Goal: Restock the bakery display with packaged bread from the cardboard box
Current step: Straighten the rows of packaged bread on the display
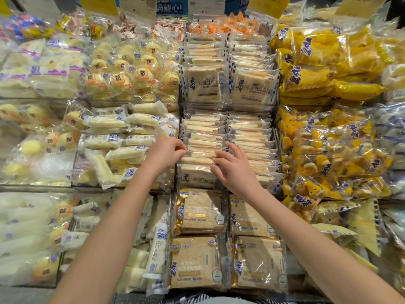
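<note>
Sliced-bread packets (pixel 203 139): clear-wrapped, standing on edge in a tight row front to back, in the centre compartment of the middle tier of the display shelf (pixel 43 188). The front packet faces outward with its printed side showing. Left hand (pixel 166 153): at the left edge of this row, fingers curled, thumb and fingertips pinching the wrapper edge of one of the packets near the front. Right hand (pixel 235 172): on the right part of the same row, fingers spread and only slightly bent, fingertips resting on the packet tops; it grips nothing. Both forearms reach in from the bottom of the view. Just to the right, touching the row, a second row of packets (pixel 249 137) stands the same way. The tier above holds two matching rows, front packets (pixel 203 84) facing out. The tier below holds flat brown toast packs (pixel 201 213), two across and two deep. Left of the centre compartment: long pale rolls (pixel 122 139) in loose piles. Above those: round buns (pixel 131 71) with orange square labels. Right side: yellow packets (pixel 317 62) on the upper tier and bags of small yellow pieces (pixel 328 154) on the middle tier. Price cards (pixel 138 5) stand along the top edge; their print is too blurred to read. A striped garment (pixel 197 298) shows at the bottom edge.
</note>
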